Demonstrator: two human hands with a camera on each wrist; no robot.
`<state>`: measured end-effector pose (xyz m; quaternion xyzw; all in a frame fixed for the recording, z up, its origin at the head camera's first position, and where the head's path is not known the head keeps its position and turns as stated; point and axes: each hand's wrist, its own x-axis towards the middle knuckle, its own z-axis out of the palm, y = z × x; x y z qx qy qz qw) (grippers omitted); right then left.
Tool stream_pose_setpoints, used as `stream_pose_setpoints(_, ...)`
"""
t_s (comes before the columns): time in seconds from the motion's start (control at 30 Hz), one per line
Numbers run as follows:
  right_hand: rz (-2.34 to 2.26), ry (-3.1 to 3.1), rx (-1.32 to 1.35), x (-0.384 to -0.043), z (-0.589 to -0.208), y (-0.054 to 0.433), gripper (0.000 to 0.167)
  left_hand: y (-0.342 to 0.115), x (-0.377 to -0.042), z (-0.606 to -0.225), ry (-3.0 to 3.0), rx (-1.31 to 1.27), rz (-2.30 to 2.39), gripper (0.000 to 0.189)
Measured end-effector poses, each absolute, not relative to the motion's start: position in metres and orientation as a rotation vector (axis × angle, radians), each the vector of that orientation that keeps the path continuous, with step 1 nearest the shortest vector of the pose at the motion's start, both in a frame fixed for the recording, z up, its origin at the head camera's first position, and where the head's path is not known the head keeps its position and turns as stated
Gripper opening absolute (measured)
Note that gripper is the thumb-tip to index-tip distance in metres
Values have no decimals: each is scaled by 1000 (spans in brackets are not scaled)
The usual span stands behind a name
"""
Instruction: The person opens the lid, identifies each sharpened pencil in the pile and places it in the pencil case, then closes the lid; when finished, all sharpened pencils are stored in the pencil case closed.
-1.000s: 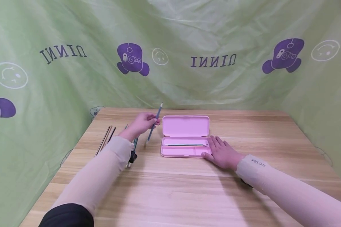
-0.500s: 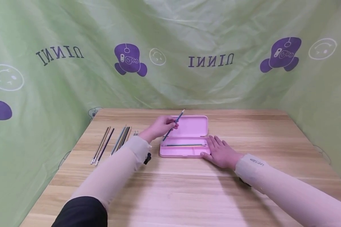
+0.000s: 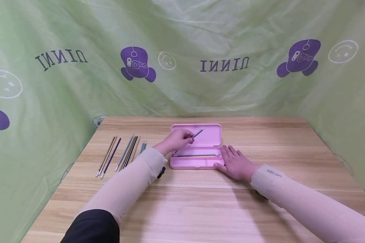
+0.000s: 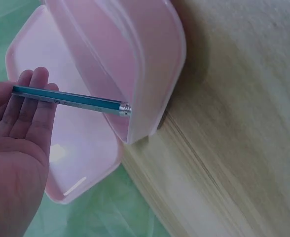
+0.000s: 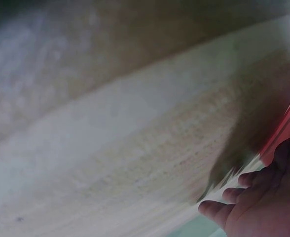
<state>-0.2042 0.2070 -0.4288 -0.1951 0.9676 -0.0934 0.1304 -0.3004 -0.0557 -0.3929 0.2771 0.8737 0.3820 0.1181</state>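
My left hand (image 3: 180, 139) pinches a teal pencil (image 4: 76, 98) between thumb and fingers over the open pink pencil case (image 3: 187, 164). The pencil slants, its metal-banded end at the left end of the case's tray and its other end up in front of the lid (image 3: 211, 135). Inside the tray's back compartment lie a few pencils (image 3: 197, 155), one dark and one yellowish. My right hand (image 3: 238, 165) lies with straight fingers along the right end of the case, thumb at its front corner. In the right wrist view, the right hand's fingers (image 5: 215, 210) stretch beside the case's reddish-looking edge.
Left of the case, loose pencils lie in groups on the wooden table (image 3: 182, 209): a far-left group (image 3: 107, 157), a middle group (image 3: 128, 153) and a short teal group (image 3: 143, 146) partly behind the left sleeve. A green curtain (image 3: 182, 94) hangs behind the table.
My left hand has carried the teal pencil rightward from beside the case to over it, then lowered and tilted it flatter toward the tray. The right hand has stayed at the case's right end.
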Motion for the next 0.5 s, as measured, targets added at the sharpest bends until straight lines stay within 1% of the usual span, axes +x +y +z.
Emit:
stream_pose_setpoints(0.13,-275,2810,-565,-204,-430,207,86,-52,-298,-395,2594,843,1014,21)
stream_pose_setpoints(0.37,-267,2813,-564,-207,-433,208,86,-47,-294,-401,2608,803,941,19)
stream_pose_setpoints(0.5,-262,2818,-567,-207,-433,208,87,-47,-294,-404,2641,832,874,20)
